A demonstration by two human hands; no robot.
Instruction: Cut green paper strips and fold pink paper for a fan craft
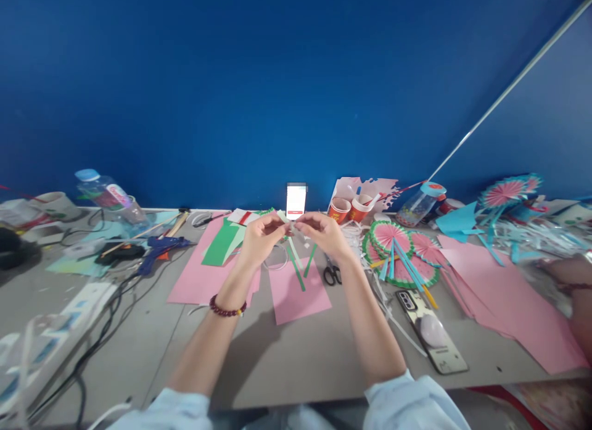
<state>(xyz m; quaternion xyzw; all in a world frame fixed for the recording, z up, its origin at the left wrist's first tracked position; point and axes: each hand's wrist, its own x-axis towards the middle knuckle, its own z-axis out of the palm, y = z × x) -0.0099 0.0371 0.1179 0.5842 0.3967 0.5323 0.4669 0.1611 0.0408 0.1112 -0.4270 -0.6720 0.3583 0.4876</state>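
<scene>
My left hand and my right hand meet at the middle of the table, fingertips pinched close together. Something small and pale shows between them, too small to name. Below the hands lies a pink paper square, with narrow green paper strips on it. Black-handled scissors rest just right of the square, beside my right forearm. Left of my left hand, green paper overlaps a larger pink sheet. A bright white screen stands behind my fingertips.
Red paper cups, pink-and-green folded fans and a phone are on the right. Pink sheets lie near another person's arm. A blue glue gun, a bottle and a power strip stand left.
</scene>
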